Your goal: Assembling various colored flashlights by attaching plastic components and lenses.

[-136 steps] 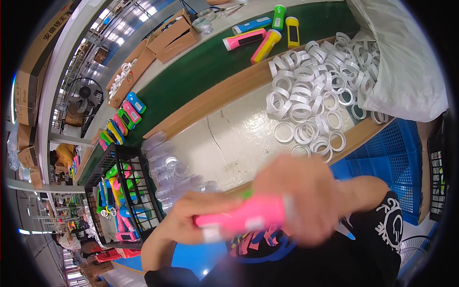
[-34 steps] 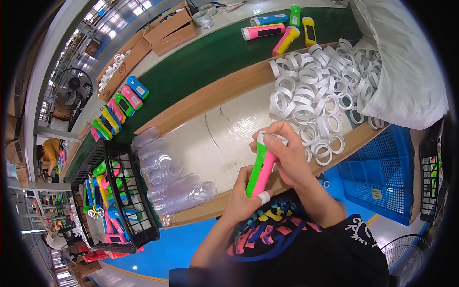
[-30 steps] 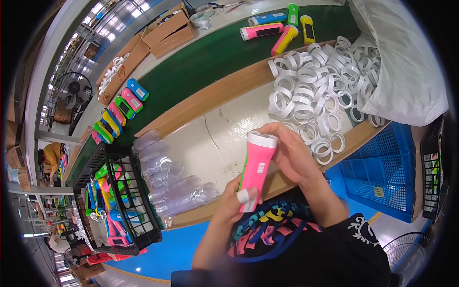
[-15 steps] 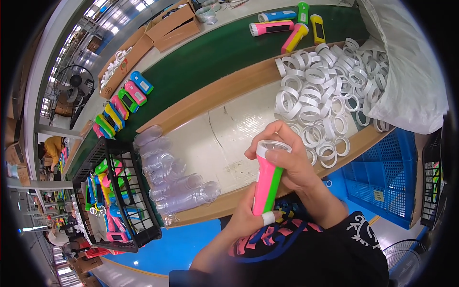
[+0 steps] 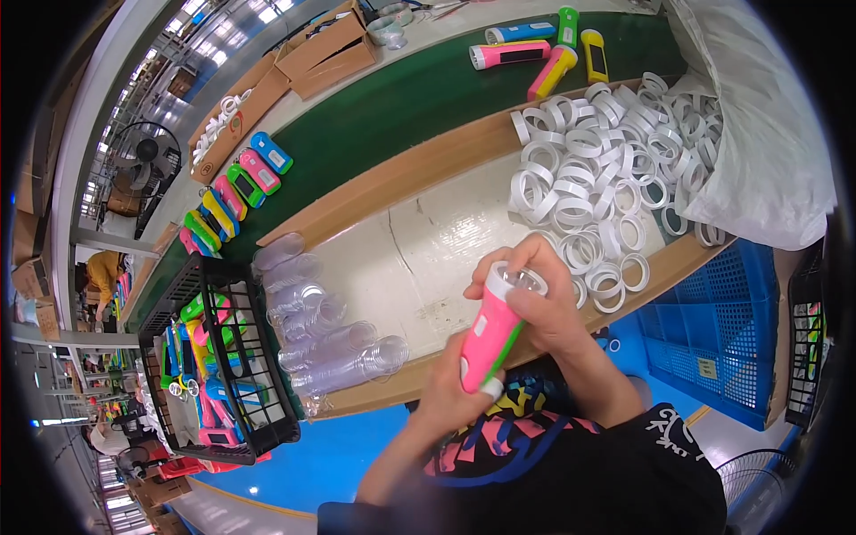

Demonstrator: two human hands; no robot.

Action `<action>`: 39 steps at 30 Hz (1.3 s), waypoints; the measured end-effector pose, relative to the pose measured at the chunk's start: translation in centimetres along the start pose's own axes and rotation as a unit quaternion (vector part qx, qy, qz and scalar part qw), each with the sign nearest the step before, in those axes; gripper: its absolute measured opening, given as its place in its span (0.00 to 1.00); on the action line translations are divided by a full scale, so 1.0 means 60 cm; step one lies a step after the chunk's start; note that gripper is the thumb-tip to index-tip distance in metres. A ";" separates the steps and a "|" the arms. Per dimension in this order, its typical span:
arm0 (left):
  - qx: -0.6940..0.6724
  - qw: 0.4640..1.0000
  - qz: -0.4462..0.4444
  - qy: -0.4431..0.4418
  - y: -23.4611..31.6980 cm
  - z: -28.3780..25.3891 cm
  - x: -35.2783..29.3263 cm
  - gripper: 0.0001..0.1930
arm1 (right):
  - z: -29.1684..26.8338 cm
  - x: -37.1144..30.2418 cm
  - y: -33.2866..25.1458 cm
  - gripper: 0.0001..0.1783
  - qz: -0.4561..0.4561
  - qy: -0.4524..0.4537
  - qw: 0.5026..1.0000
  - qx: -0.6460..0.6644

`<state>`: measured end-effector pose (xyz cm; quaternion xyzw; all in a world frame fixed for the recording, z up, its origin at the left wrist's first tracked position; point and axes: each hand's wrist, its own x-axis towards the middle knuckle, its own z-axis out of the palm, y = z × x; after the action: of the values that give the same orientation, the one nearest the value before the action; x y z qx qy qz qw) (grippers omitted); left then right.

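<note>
A pink and green flashlight [image 5: 489, 334] is held at a slant in front of my body, its white-rimmed head up. Low on its body, my left hand [image 5: 448, 385] is wrapped round the handle. My right hand [image 5: 548, 299] grips the head, with thumb and fingers round the white ring [image 5: 502, 278] and clear lens. Loose white rings [image 5: 580, 192] lie heaped just beyond my right hand. Stacks of clear plastic lenses [image 5: 330, 352] lie in the tray to the left of my hands.
The long cardboard-edged tray [image 5: 383, 207] spans the bench. A black basket [image 5: 254, 392] of colourful flashlights stands left. More flashlights [image 5: 519, 53] lie on the green belt [image 5: 401, 111]. A white sack [image 5: 767, 152] hangs over the right end, above a blue crate [image 5: 713, 339].
The flashlight has turned about its length, so more pink and a white switch now face up. Its lower end has swung slightly left, and my right hand's fingers have shifted round the head.
</note>
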<state>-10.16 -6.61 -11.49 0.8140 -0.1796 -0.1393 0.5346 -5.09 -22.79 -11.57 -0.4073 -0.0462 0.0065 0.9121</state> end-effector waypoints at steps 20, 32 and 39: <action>-0.675 0.689 -0.254 -0.073 -0.070 -0.082 0.065 0.34 | -0.061 0.032 -0.048 0.15 0.036 0.066 0.946 -0.317; -0.255 0.959 -0.120 -0.030 0.017 -0.038 0.066 0.34 | -0.010 0.040 -0.007 0.31 0.011 0.012 0.998 0.065; -0.259 0.937 -0.213 -0.097 0.049 -0.019 0.029 0.21 | 0.033 0.031 -0.020 0.20 -0.018 0.016 0.999 0.040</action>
<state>-8.54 -7.52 -8.41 0.6492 -0.0103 -0.3699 0.6645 -3.47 -22.04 -9.22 -0.3694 -0.0382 -0.0146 0.9284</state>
